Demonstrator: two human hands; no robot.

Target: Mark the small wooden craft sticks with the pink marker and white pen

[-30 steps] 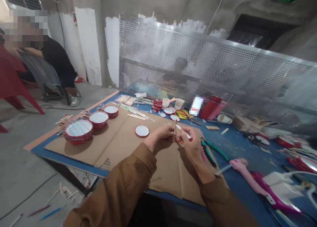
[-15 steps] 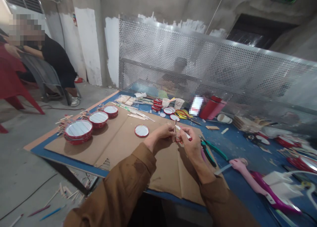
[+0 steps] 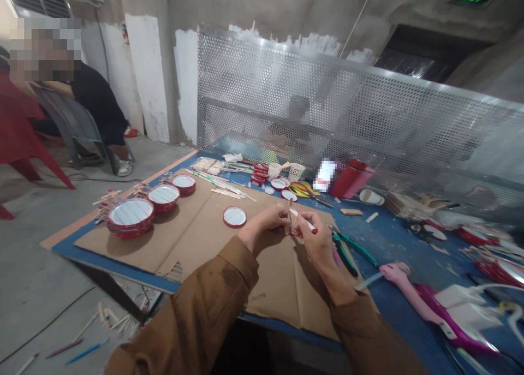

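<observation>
My left hand [image 3: 270,219] is closed, its fingertips pinching a small piece with a thin brownish stick [image 3: 290,203] pointing up. Red and pale parts show below the stick, too small to name. Against it, my right hand [image 3: 318,237] grips a white pen-like tool with a dark red end [image 3: 313,229]; its exact kind is unclear. Both hands are above the cardboard sheet [image 3: 196,222]. A round white disc with a red rim [image 3: 234,216] lies left of my left hand. Green-handled pliers [image 3: 354,249] lie beside my right wrist.
Stacked red-rimmed round pieces with wooden sticks [image 3: 130,214] stand at the left. Along the back are thin sticks [image 3: 221,181], yellow-handled scissors [image 3: 301,189], a phone [image 3: 325,174] and a red bottle [image 3: 347,178]. A pink-purple tool [image 3: 429,307] lies at right. Someone sits at far left.
My hands stay in nearly the same place, with only a slight shift at the fingertips. The seated person's head has moved a little.
</observation>
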